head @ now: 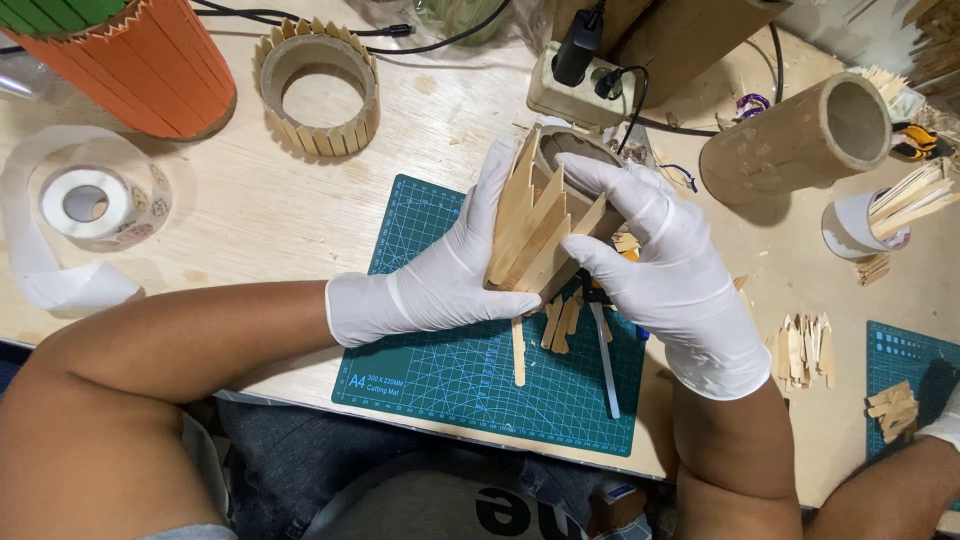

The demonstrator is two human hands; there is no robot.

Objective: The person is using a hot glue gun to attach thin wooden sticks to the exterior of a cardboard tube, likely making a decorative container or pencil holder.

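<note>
Wooden counter (300, 210), green mat (430, 370): left hand (440, 280), right hand (670, 290) clasp stick-clad tube (545, 215), grip snug; loose sticks (560, 320) below. Risk: squeeze may shift sticks.

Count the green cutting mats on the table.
2: one green cutting mat lies under the gloved left hand and right hand; a second mat lies at the right edge, partly cut off.

single head-worn view, looking steeply down, close over the workbench (300, 230), no second view
</note>
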